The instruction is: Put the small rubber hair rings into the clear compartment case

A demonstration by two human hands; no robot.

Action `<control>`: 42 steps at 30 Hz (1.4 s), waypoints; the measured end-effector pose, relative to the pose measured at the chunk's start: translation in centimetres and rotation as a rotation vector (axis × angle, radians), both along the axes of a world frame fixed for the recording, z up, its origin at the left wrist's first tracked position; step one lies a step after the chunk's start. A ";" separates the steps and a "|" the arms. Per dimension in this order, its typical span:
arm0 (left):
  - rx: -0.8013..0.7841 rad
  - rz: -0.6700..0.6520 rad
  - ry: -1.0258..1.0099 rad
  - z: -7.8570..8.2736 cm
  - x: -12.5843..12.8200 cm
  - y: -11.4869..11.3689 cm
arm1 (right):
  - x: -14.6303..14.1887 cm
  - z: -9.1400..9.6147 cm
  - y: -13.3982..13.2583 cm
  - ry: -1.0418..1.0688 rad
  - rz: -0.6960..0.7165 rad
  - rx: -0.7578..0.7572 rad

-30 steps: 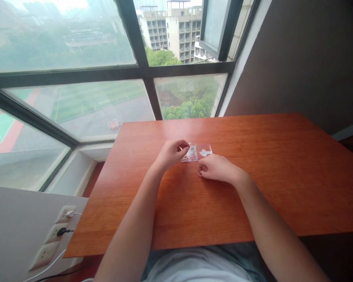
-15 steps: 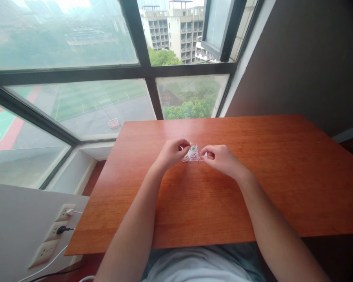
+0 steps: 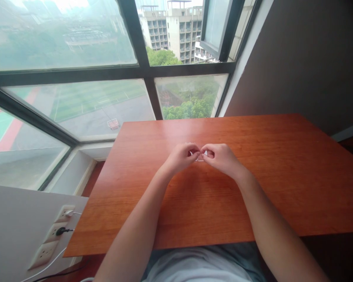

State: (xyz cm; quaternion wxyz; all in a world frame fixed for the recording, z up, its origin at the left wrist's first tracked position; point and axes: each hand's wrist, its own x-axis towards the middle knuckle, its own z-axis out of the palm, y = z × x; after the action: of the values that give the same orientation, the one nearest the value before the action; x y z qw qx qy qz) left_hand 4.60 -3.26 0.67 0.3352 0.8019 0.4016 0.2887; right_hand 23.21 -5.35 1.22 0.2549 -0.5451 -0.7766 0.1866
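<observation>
A small clear plastic box (image 3: pixel 200 159) lies on the table, mostly hidden behind my hands. Only a bit of its near edge shows between them, and its contents are now covered. My left hand (image 3: pixel 181 157) is over the box, thumb and forefinger pinched together. From the right, my right hand (image 3: pixel 222 157) meets it in a similar pinch, so the fingertips of both hands touch or nearly touch. Whatever is between the fingers is too small to make out.
The reddish-brown wooden table (image 3: pixel 206 203) stretches far to the right. Beyond its back edge stand dark-framed windows (image 3: pixel 191 70). Wall sockets (image 3: pixel 51 233) with plugs and cables are low on the left, beside the table's left edge.
My left hand has moved right, across the clear box, up to my right hand. The colourful small loops seen in the box's compartments are now hidden. My right hand has barely moved.
</observation>
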 end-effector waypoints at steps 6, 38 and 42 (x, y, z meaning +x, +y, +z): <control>0.006 -0.018 -0.006 -0.1 0.6 -0.1 | 0.0 0.1 0.0 -0.014 -0.019 0.009; 0.073 0.156 0.006 0.6 -2.3 0.9 | -0.2 0.2 -0.1 0.018 -0.023 0.042; 0.072 0.166 -0.008 0.5 -2.5 1.0 | -0.2 0.2 -0.1 0.014 -0.021 0.038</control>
State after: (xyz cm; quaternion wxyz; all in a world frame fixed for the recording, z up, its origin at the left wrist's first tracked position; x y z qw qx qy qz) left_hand 2.14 -2.29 1.21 0.2828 0.7763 0.4546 0.3328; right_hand 23.01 -5.42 1.47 0.2726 -0.5470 -0.7723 0.1732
